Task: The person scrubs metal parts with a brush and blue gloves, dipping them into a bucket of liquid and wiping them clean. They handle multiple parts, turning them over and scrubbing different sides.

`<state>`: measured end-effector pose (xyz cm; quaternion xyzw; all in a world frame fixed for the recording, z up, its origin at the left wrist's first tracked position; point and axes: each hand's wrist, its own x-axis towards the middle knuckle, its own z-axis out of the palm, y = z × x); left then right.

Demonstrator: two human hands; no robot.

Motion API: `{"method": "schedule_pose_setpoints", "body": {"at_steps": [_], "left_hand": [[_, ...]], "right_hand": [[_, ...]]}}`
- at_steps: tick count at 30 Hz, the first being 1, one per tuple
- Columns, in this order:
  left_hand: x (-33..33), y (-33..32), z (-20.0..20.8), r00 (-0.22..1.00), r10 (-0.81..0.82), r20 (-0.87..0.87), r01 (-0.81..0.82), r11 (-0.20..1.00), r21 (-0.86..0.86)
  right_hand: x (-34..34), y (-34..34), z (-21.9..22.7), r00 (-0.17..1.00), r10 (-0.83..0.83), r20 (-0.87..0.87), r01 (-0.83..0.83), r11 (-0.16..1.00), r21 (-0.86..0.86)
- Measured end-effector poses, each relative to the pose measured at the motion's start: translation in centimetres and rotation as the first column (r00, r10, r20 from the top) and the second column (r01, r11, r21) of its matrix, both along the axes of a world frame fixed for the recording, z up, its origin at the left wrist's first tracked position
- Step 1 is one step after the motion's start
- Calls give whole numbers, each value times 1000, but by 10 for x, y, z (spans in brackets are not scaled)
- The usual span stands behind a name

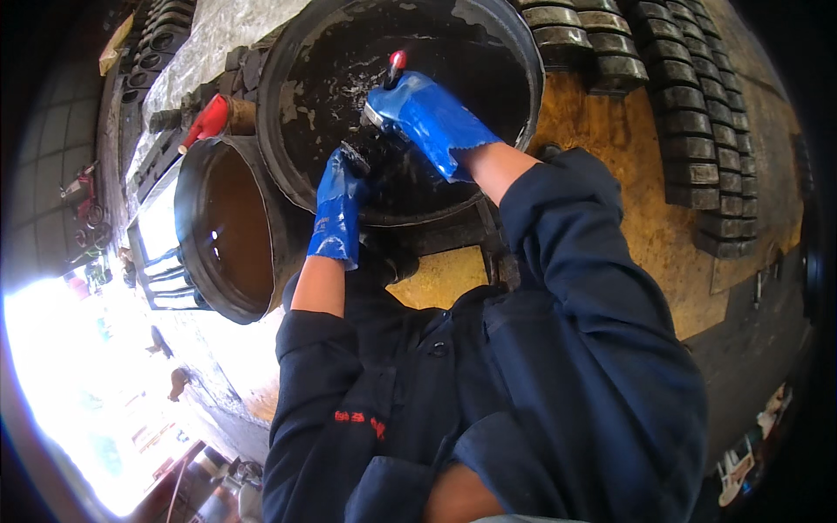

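Observation:
Both my hands wear blue rubber gloves over a wide round tub [275,131] of dark liquid. My right hand [429,113] is closed around a hand tool with a red-tipped dark handle [398,61]; a pale edge shows below the fingers, but its working end is hard to make out. Lower and to the left, my left hand [336,205] grips a wet, dark metal part [356,157], partly hidden by the glove. The part is close beneath the right hand; whether the tool touches it I cannot tell. Splashes and foam streak the liquid around them.
Left of the tub stands a drum [187,231] of brown liquid, with a red object [207,122] above it. Stacked dark metal blocks [684,122] line the right, on a brown stained board [602,131]. More ring-like metal parts [157,52] sit at far left.

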<state>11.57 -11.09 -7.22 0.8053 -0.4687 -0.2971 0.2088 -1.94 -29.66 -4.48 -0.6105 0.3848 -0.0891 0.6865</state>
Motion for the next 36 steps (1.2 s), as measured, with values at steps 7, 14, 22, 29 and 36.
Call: {"method": "schedule_pose_setpoints", "body": {"at_steps": [7, 14, 22, 29, 36], "left_hand": [[-3, 2, 11, 994, -74, -76, 72, 997, -25], [-7, -3, 19, 997, -75, 33, 76, 997, -28], [10, 7, -10, 983, 65, -173, -83, 991, -103], [0, 4, 2, 992, 126, -14, -126, 992, 18], [7, -4, -13, 998, 27, -60, -30, 999, -38]], "right_hand": [[-12, 20, 16, 957, -4, -289, -70, 967, -245], [-46, 17, 29, 951, 108, -290, -199, 930, -307], [-73, -25, -53, 944, -267, -194, 225, 951, -210], [-49, -12, -69, 974, -207, -95, 186, 964, -189], [-10, -2, -3, 980, -190, -67, 190, 982, -7]]}}
